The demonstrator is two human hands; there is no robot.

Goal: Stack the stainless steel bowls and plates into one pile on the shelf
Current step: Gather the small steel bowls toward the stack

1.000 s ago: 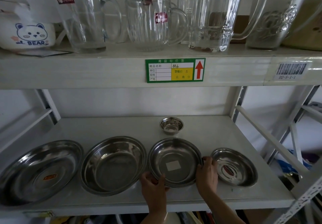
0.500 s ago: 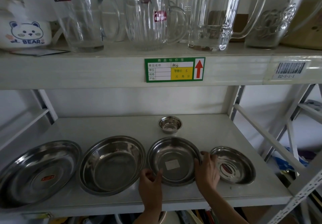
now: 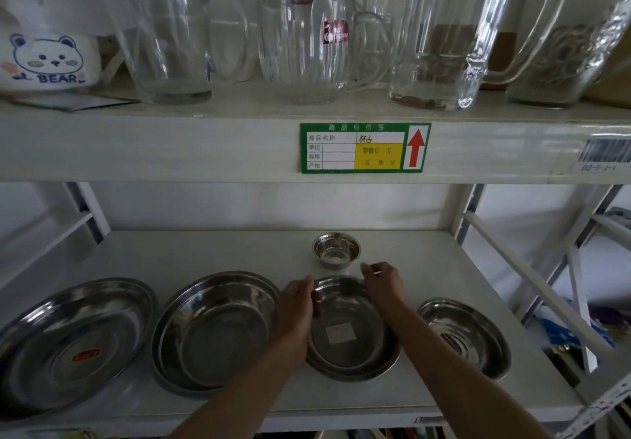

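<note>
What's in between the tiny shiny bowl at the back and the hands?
Nothing, just bare white shelf. The head view shows the small bowl behind both hands, left and right, with only shelf between.

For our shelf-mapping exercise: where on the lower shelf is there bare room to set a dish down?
Bare: the back-left of the lower shelf, behind the largest plate and second plate; also right of the small bowl. Crowded: the front row, where both hands reach.

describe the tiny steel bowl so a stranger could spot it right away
Look at the lower shelf, below the glass mugs. Behind the front row of four wide steel dishes sits the tiny bowl, alone near the back. It is far smaller and deeper than the rest.
</note>
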